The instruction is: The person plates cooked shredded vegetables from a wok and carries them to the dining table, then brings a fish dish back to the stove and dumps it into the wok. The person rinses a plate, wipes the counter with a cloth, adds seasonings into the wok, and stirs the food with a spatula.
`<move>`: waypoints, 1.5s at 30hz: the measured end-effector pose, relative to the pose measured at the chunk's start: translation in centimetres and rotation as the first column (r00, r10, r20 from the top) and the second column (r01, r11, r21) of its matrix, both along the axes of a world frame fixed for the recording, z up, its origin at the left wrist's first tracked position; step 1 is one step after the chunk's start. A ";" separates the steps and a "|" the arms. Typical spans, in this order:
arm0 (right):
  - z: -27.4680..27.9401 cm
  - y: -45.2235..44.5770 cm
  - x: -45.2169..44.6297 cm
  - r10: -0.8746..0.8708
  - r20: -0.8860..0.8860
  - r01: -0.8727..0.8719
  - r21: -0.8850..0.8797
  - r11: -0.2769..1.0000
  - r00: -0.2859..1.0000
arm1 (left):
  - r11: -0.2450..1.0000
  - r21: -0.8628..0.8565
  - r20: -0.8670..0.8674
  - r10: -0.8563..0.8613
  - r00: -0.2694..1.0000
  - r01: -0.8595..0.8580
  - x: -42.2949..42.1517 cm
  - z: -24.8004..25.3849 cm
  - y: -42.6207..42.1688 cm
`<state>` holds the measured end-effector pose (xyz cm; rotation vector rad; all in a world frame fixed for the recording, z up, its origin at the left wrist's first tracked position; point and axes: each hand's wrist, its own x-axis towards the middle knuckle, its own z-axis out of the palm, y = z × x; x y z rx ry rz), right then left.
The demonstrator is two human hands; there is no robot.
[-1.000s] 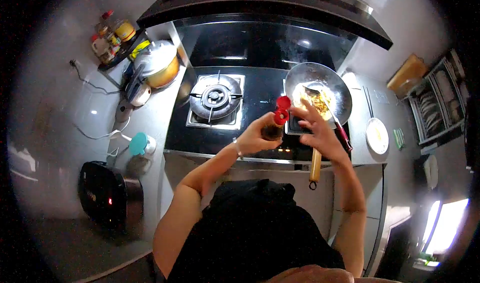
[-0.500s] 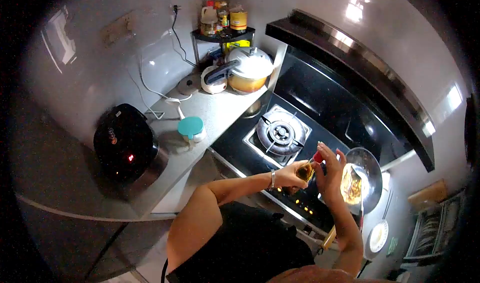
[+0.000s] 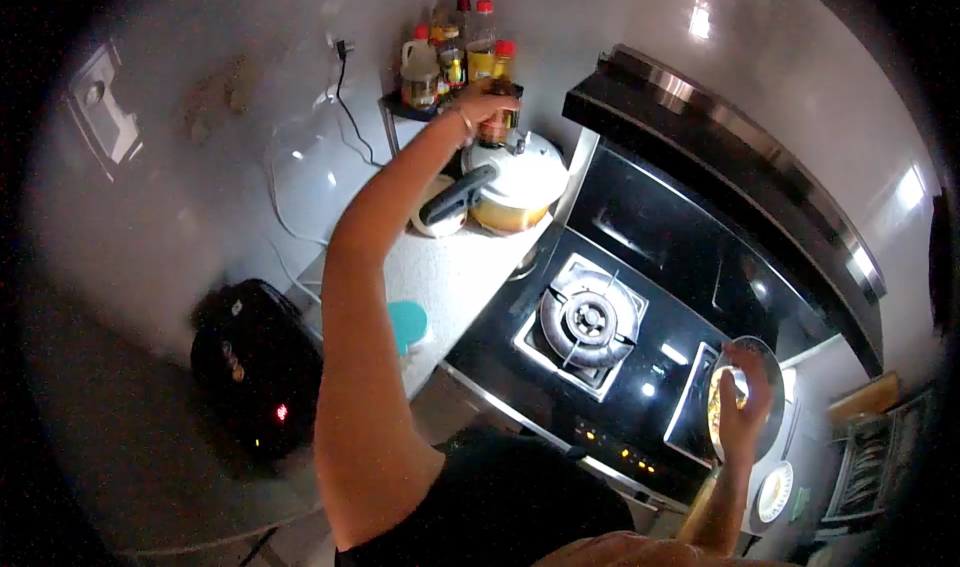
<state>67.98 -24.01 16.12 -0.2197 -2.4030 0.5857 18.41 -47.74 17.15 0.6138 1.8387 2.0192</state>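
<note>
My left hand (image 3: pixel 487 104) is stretched out to the corner shelf, its fingers wrapped round a red-capped sauce bottle (image 3: pixel 503 122). The bottle stands upright in my grip, just behind and above the pressure cooker (image 3: pixel 518 177); whether it touches the shelf cannot be seen. Over the wok (image 3: pixel 768 427) on the right is my right hand (image 3: pixel 745 402), its fingers curved and apart with nothing visible between them. Yellow food (image 3: pixel 715 407) lies in the wok, partly hidden by that hand.
Several bottles (image 3: pixel 420 72) crowd the corner shelf (image 3: pixel 400 110). A bare gas burner (image 3: pixel 590 317) sits mid-hob under the range hood (image 3: pixel 740 157). The black rice cooker (image 3: pixel 255 367) and a teal-lidded container (image 3: pixel 408 325) are at left, a white plate (image 3: pixel 775 492) at right.
My left hand has carried the bottle from above the hob up to the corner shelf. My right hand has left the bottle's red cap and moved right and down, over the wok.
</note>
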 end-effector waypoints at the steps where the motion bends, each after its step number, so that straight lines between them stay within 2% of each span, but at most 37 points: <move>1: -0.5 -0.2 0.2 -0.060 0.002 0.060 -0.024 0.998 0.998 | 0.991 -0.089 -0.088 0.093 0.992 -0.101 -2.4 0.5 -0.8; 2: -1.0 -0.3 0.4 -0.119 0.006 0.119 -0.049 0.992 0.993 | 0.955 -0.114 -0.116 0.260 0.959 -0.273 -4.3 0.4 -1.2; 3: -1.8 0.2 0.6 -0.120 -0.020 0.119 -0.014 0.993 0.993 | 0.961 -0.116 -0.157 0.234 0.960 -0.253 -7.8 -0.6 -1.9; 4: -1.6 -0.3 0.6 -0.164 0.023 0.165 -0.078 0.983 0.986 | 0.965 -0.118 -0.198 0.207 0.958 -0.233 -11.2 -1.6 -2.5; 7: -2.6 -0.2 1.1 -0.242 0.039 0.245 -0.106 0.964 0.970 | 0.861 -0.128 -0.308 0.437 0.845 -0.492 -14.4 -2.2 -2.6; 9: -2.4 -0.9 1.0 -0.316 0.069 0.324 -0.189 0.927 0.946 | 0.803 -0.129 -0.462 0.471 0.751 -0.582 -23.0 -6.1 -2.3; 10: -2.2 -1.2 0.8 -0.343 0.073 0.351 -0.178 0.919 0.936 | 0.770 -0.124 -0.534 0.480 0.696 -0.626 -23.3 -5.8 -1.9; 11: -2.1 -1.6 0.8 -0.369 0.078 0.377 -0.168 0.911 0.926 | 0.641 -0.264 -0.560 0.506 0.655 -0.721 -23.3 -5.8 -1.6; 14: -2.2 -1.9 0.7 -0.394 0.087 0.403 -0.163 0.901 0.915 | 0.741 -0.180 -0.696 0.369 0.616 -0.647 -21.5 -6.0 -1.7; 15: -2.4 -1.8 0.9 -0.400 0.089 0.410 -0.171 0.896 0.912 | 0.645 -0.215 -0.741 0.381 0.552 -0.734 -25.0 -8.6 -1.3; 18: -2.5 -2.0 1.1 -0.415 0.090 0.424 -0.222 0.878 0.905 | 0.536 -0.291 -0.770 0.360 0.527 -0.792 -21.5 -9.2 -0.4; 19: -2.8 -2.1 1.4 -0.409 0.076 0.414 -0.261 0.872 0.909 | 0.479 -0.444 -0.722 0.310 0.619 -0.758 -21.4 -9.2 -0.1; 22: -2.6 -2.5 1.6 -0.429 0.127 0.448 -0.279 0.850 0.894 | 0.482 -0.593 -0.644 0.197 0.739 -0.645 -22.0 -9.4 0.5; 23: -2.4 -2.7 1.9 -0.441 0.163 0.470 -0.268 0.841 0.883 | 0.420 -0.581 -0.651 0.274 0.708 -0.697 -24.8 -11.7 0.9; 24: -2.8 -2.4 2.5 -0.465 0.156 0.490 -0.254 0.834 0.872 | 0.437 -0.554 -0.678 0.257 0.688 -0.709 -25.4 -12.3 0.8; 26: -4.4 -1.8 3.7 -0.536 0.121 0.549 -0.239 0.801 0.835 | 0.387 -0.666 -0.625 0.178 0.760 -0.638 -21.4 -9.5 0.3; 27: -3.9 -2.2 3.9 -0.542 0.135 0.558 -0.186 0.809 0.830 | 0.390 -0.628 -0.707 0.074 0.703 -0.673 -22.6 -10.4 0.0; 28: -3.2 -3.5 3.5 -0.566 0.089 0.560 -0.330 0.760 0.820 | 0.444 -0.505 -0.799 0.085 0.596 -0.740 -25.0 -12.6 -0.1; 29: -4.5 -2.4 5.4 -0.566 0.161 0.585 -0.328 0.742 0.809 | 0.559 -0.424 -0.805 0.127 0.579 -0.712 -25.3 -13.2 -0.4; 30: -2.5 -4.0 4.3 -0.599 0.197 0.628 -0.329 0.705 0.776 | 0.663 -0.337 -0.807 0.162 0.568 -0.668 -25.6 -13.8 -0.6; 31: -2.9 -4.0 5.0 -0.578 0.120 0.583 -0.320 0.747 0.807 | 0.733 -0.278 -0.910 0.005 0.414 -0.621 -26.9 -14.1 -1.5; 32: -2.9 -4.6 5.1 -0.616 0.105 0.602 -0.389 0.697 0.781 | 0.755 -0.277 -0.899 0.016 0.438 -0.595 -28.0 -14.6 -2.0; 33: -3.6 -4.4 6.0 -0.633 0.116 0.623 -0.383 0.682 0.765 | 0.746 -0.299 -0.855 0.067 0.514 -0.595 -26.8 -13.8 -2.3; 34: -3.5 -4.7 6.5 -0.612 0.108 0.578 -0.488 0.654 0.784 | 0.733 -0.317 -0.800 0.134 0.585 -0.602 -26.1 -13.0 -3.0; 36: -4.2 -5.2 7.9 -0.597 0.047 0.535 -0.503 0.679 0.801 | 0.690 -0.344 -0.695 0.269 0.667 -0.637 -25.1 -11.8 -4.7; 39: -5.6 -5.9 9.6 -0.638 0.053 0.543 -0.581 0.606 0.769 | 0.592 -0.350 -0.658 0.396 0.640 -0.726 -25.9 -11.2 -8.4; 40: -5.8 -6.2 9.7 -0.653 0.037 0.534 -0.611 0.584 0.756 | 0.675 -0.257 -0.610 0.442 0.658 -0.692 -28.2 -11.5 -9.3; 41: -6.4 -6.0 10.1 -0.649 0.049 0.542 -0.601 0.588 0.759 | 0.722 -0.126 -0.648 0.459 0.608 -0.680 -26.4 -11.3 -9.3; 42: -7.1 -6.1 10.6 -0.642 0.059 0.545 -0.591 0.595 0.765 | 0.756 0.009 -0.677 0.486 0.552 -0.654 -22.7 -10.5 -8.8; 43: -7.2 -6.5 10.6 -0.656 0.100 0.573 -0.596 0.563 0.748 | 0.798 0.072 -0.658 0.489 0.573 -0.598 -17.8 -8.7 -7.4; 45: -9.0 -6.6 11.4 -0.611 0.073 0.499 -0.658 0.565 0.788 | 0.855 0.198 -0.619 0.488 0.615 -0.479 -7.1 -5.4 -5.2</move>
